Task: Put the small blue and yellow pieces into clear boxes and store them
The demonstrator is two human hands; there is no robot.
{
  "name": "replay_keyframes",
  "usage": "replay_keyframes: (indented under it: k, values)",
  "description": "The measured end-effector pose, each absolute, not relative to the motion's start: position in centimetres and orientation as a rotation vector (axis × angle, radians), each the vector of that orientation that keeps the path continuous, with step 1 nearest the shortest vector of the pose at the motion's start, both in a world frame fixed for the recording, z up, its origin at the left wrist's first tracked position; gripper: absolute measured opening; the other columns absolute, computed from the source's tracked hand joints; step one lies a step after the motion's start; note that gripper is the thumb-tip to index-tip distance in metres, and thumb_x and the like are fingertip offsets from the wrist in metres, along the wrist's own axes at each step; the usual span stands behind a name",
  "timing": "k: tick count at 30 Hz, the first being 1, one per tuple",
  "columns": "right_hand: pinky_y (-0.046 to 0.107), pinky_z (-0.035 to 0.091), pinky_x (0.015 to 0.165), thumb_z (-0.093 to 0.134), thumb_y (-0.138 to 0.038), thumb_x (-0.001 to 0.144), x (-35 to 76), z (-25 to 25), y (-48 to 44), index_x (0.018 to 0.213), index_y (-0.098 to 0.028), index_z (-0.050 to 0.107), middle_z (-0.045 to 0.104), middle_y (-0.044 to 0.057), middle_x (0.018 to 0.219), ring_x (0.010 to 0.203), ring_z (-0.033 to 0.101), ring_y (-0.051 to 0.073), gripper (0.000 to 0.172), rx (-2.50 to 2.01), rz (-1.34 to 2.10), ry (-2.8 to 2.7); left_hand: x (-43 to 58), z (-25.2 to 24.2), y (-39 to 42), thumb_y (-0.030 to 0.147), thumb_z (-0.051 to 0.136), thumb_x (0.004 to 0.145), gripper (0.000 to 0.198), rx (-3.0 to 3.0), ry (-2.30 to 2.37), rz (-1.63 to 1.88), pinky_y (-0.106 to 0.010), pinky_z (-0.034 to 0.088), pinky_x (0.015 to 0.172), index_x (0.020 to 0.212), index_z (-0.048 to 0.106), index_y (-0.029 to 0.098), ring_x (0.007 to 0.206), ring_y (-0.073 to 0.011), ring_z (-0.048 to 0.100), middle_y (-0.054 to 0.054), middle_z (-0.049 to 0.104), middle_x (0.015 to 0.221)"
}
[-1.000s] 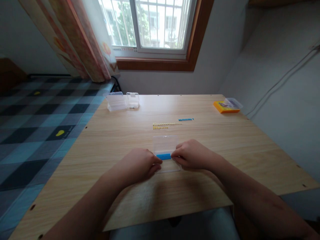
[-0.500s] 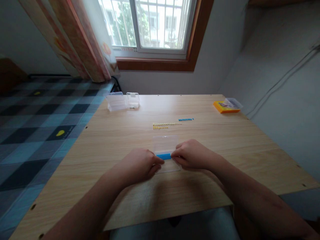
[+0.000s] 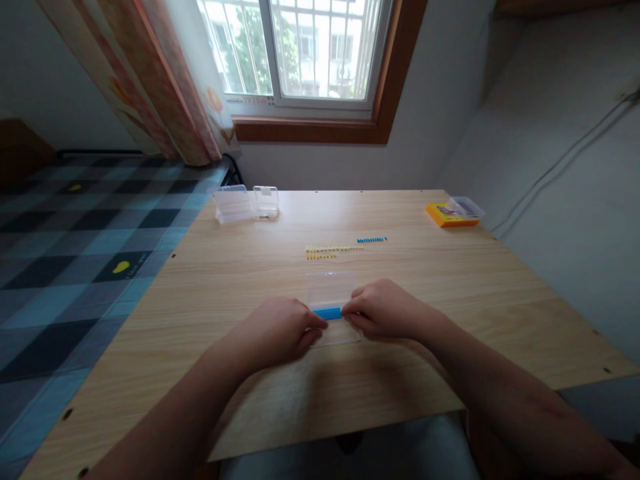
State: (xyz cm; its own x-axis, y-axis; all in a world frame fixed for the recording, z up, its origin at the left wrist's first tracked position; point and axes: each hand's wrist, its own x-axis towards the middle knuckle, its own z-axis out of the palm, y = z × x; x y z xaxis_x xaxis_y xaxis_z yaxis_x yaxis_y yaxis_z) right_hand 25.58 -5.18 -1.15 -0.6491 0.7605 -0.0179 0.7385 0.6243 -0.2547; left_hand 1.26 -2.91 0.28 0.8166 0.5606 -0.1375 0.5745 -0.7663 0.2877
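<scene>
A blue ridged piece (image 3: 327,313), looking like a bundle of thin sticks or a grooved block, lies across an open clear plastic box (image 3: 332,287). My left hand (image 3: 283,331) is closed at its left end, with the forefinger stretched along its near edge. At the right end, my right hand (image 3: 383,310) holds it between thumb and fingers. The box's raised lid part stands just beyond the blue piece; its near part is partly hidden by my hands. Fingertip details are too small to make out.
Beyond the box lie rows of small yellow pieces (image 3: 321,256), pale yellow pieces (image 3: 335,249) and blue pieces (image 3: 371,240). Clear open boxes (image 3: 234,205) stand at the table's far left. An orange-yellow box (image 3: 453,215) with a clear container (image 3: 467,207) sits far right.
</scene>
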Motion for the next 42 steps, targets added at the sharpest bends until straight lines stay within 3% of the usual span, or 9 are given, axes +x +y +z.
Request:
replay_keyframes:
  k: [10,17,36,42]
  values:
    - [0.028,0.027,0.061,0.056,-0.018,0.089,25.63,-1.30,-5.11,0.069,-0.018,0.069,0.070,0.002,0.073,0.063,0.053,0.013,0.024,-1.251,0.373,-2.728,1.28,0.49,-2.99,0.023,0.054,0.091,0.026,2.689,0.876,-0.104,-0.027,0.034,0.056,0.085,0.079,0.028,0.061,-0.0183,0.066,-0.002,0.074,0.070]
    - [0.027,0.028,0.061,0.058,-0.018,0.088,25.98,-1.30,-5.01,0.072,-0.019,0.071,0.070,0.002,0.072,0.063,0.053,0.013,0.021,-1.227,0.429,-2.729,1.25,0.08,-2.96,0.022,0.055,0.088,0.024,2.705,0.842,-0.036,-0.028,0.031,0.052,0.075,0.074,0.025,0.055,-0.0169,0.061,-0.002,0.069,0.063]
    - [0.027,0.027,0.060,0.057,-0.019,0.090,26.03,-1.37,-5.01,0.075,-0.019,0.072,0.070,0.001,0.073,0.063,0.054,0.012,0.021,-1.180,0.414,-2.731,1.40,0.07,-3.00,0.021,0.053,0.089,0.028,2.715,0.854,-0.080,-0.028,0.036,0.056,0.090,0.080,0.029,0.059,-0.0191,0.065,-0.003,0.074,0.070]
    - [0.026,0.031,0.060,0.059,-0.017,0.088,26.27,-0.71,-5.06,0.083,-0.021,0.077,0.073,0.002,0.077,0.063,0.056,0.012,0.019,-1.151,0.443,-2.729,1.27,0.93,-3.08,0.017,0.054,0.087,0.025,2.718,0.787,0.014,-0.026,0.032,0.051,0.077,0.076,0.025,0.050,-0.0144,0.059,0.000,0.068,0.061]
